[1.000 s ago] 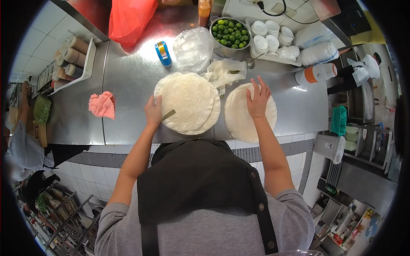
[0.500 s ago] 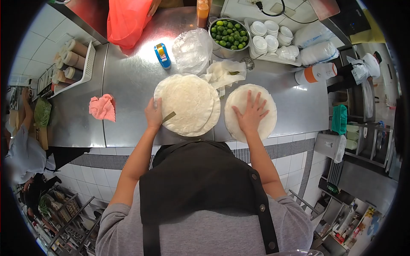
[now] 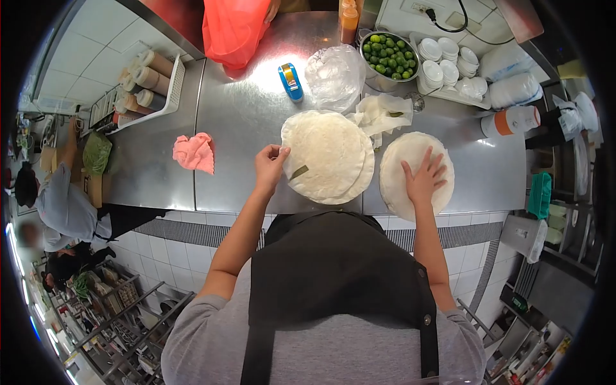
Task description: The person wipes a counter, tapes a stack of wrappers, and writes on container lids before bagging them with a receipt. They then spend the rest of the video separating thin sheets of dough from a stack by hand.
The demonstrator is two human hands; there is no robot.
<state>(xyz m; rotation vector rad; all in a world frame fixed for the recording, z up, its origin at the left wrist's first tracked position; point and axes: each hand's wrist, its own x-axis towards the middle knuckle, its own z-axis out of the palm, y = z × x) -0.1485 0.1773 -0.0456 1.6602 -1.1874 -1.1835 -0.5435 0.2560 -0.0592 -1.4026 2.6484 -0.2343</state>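
A stack of large, pale flour tortillas lies on the steel counter in front of me, its lower layers showing at the right side. My left hand is at the stack's left edge, thumb and fingers pinched on the rim of a tortilla. A short dark green strip lies on top, near that hand. To the right is a second round tortilla stack. My right hand rests flat on it with fingers spread. Crumpled whitish wrapping with a green mark lies behind the two stacks.
Behind are a blue tape dispenser, a clear plastic bag, a pot of limes and stacked white cups. A pink cloth and a bottle basket are left. Another person's hand is by a red bag.
The view has swung, so everything appears farther right. My left fingers have gone from lying along the stack's edge to a pinch at its rim. My right hand still lies flat.
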